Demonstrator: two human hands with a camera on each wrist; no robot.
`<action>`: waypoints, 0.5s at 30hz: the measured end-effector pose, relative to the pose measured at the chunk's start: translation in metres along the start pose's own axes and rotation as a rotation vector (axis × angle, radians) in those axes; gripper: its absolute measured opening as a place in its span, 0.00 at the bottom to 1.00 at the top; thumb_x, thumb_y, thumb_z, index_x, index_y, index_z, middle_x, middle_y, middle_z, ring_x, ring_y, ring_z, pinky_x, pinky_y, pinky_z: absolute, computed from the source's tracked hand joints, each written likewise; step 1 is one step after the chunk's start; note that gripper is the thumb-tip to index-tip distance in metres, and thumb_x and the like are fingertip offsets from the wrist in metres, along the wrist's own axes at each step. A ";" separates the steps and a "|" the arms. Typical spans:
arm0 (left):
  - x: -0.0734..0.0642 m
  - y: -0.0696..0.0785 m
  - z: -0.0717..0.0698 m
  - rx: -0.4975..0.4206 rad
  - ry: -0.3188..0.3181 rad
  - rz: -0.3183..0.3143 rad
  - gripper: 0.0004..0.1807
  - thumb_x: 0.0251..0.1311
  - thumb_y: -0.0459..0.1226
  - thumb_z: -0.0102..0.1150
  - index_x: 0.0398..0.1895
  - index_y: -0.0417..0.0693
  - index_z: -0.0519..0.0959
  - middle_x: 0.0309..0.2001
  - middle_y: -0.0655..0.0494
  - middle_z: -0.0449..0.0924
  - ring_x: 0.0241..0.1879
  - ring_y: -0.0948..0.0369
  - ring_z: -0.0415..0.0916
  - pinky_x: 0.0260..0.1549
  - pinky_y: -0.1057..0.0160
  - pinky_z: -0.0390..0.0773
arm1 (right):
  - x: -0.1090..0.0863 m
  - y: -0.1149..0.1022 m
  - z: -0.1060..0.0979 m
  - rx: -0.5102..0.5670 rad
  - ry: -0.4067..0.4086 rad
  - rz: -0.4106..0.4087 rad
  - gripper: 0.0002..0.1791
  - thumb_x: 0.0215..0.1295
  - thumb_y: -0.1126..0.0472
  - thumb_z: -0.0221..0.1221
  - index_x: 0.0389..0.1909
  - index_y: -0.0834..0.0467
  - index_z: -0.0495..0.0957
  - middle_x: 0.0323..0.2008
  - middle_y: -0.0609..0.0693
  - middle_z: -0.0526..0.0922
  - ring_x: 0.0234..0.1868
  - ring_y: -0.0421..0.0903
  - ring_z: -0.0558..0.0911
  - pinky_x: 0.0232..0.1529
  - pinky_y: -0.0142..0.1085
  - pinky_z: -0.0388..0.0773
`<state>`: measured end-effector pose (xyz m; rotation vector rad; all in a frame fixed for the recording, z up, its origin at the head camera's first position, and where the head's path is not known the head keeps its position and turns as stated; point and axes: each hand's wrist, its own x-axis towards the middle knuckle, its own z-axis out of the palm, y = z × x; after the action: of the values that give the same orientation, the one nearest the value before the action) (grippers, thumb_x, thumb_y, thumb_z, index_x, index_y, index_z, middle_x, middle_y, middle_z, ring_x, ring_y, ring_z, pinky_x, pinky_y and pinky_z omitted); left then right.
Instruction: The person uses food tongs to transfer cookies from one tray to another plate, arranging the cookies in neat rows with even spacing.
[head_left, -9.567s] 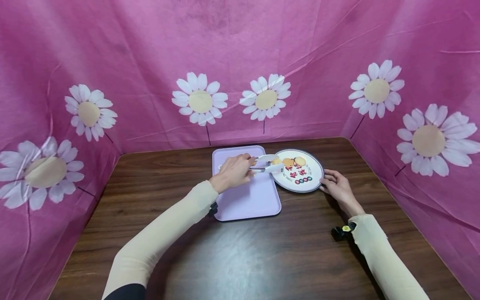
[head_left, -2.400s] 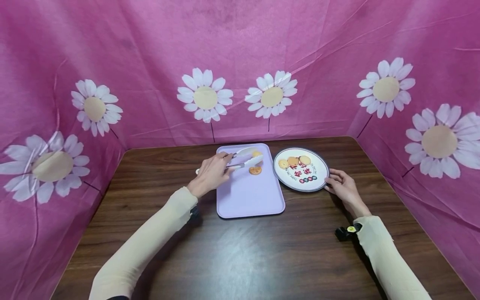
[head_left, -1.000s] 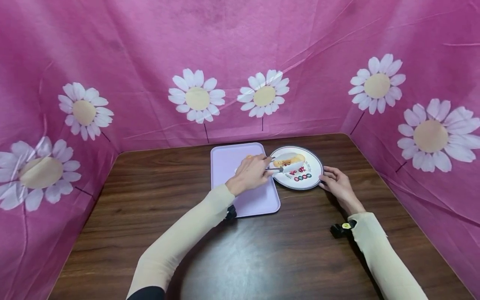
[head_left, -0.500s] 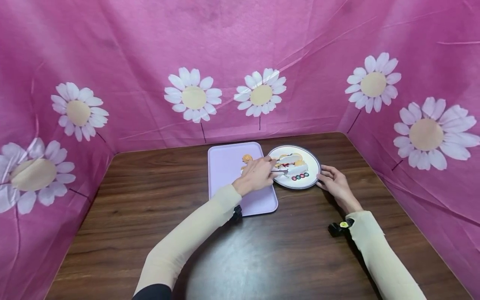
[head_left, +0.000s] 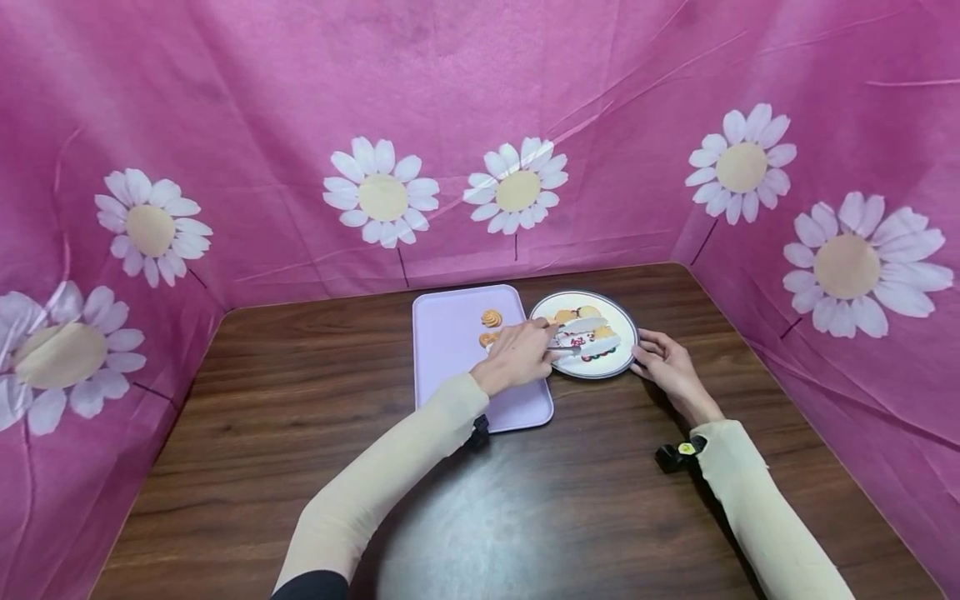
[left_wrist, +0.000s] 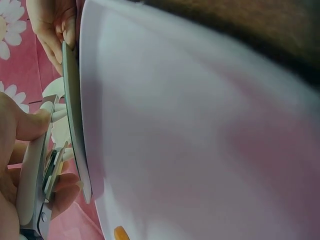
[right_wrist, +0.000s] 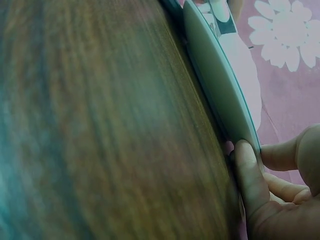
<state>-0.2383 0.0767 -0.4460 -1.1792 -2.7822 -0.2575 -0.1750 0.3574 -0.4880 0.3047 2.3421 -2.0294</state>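
Observation:
My left hand grips white-tipped metal tongs, reaching across the tray from the left. The two tong tips are spread apart low over the round white plate, and a yellow cookie shows between them. Two more round cookies lie toward the plate's far side. My right hand pinches the plate's right rim, thumb above and finger below in the right wrist view. On the lilac tray sit a swirled cookie and another orange-brown cookie, partly hidden by my left hand.
The tray and plate stand side by side near the back of the dark wooden table. A pink cloth with large daisies hangs around the table's back and sides. Each wrist wears a small black camera.
My left hand has gone from the tray to the plate with the tongs, and a yellow cookie has moved from tray to plate. The tong tips have since spread. My right hand stays at the rim.

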 end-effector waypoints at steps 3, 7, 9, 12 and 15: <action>0.000 0.002 0.001 0.003 0.004 -0.001 0.19 0.68 0.48 0.62 0.57 0.50 0.81 0.47 0.58 0.82 0.36 0.62 0.80 0.27 0.64 0.79 | 0.001 0.000 0.001 -0.015 -0.001 0.006 0.35 0.80 0.64 0.52 0.80 0.71 0.51 0.54 0.50 0.74 0.45 0.25 0.80 0.48 0.21 0.82; 0.000 0.003 0.002 0.013 0.014 -0.001 0.19 0.69 0.48 0.62 0.57 0.51 0.81 0.49 0.58 0.83 0.38 0.61 0.81 0.30 0.62 0.81 | 0.001 0.000 0.002 -0.034 0.003 0.015 0.35 0.80 0.64 0.52 0.80 0.71 0.51 0.55 0.51 0.74 0.45 0.24 0.79 0.48 0.22 0.82; 0.000 0.003 0.002 0.016 0.018 0.000 0.19 0.69 0.48 0.62 0.58 0.51 0.80 0.49 0.58 0.83 0.38 0.61 0.82 0.30 0.62 0.82 | 0.000 -0.001 0.002 -0.039 0.008 0.019 0.35 0.80 0.64 0.52 0.80 0.70 0.51 0.53 0.48 0.74 0.44 0.24 0.79 0.48 0.22 0.82; 0.001 0.004 0.002 0.021 0.019 0.000 0.20 0.69 0.48 0.62 0.60 0.51 0.80 0.50 0.58 0.83 0.38 0.61 0.82 0.30 0.62 0.82 | -0.001 -0.002 0.002 -0.041 0.013 0.019 0.35 0.80 0.63 0.52 0.79 0.70 0.52 0.50 0.44 0.75 0.44 0.24 0.80 0.48 0.22 0.82; 0.001 0.004 0.003 0.025 0.017 -0.004 0.22 0.69 0.48 0.62 0.61 0.51 0.80 0.51 0.57 0.83 0.40 0.60 0.82 0.31 0.61 0.83 | -0.002 -0.003 0.002 -0.023 0.010 0.019 0.35 0.79 0.63 0.53 0.79 0.71 0.52 0.48 0.42 0.75 0.43 0.24 0.80 0.47 0.22 0.82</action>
<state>-0.2365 0.0809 -0.4479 -1.1603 -2.7658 -0.2314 -0.1738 0.3551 -0.4853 0.3356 2.3577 -1.9960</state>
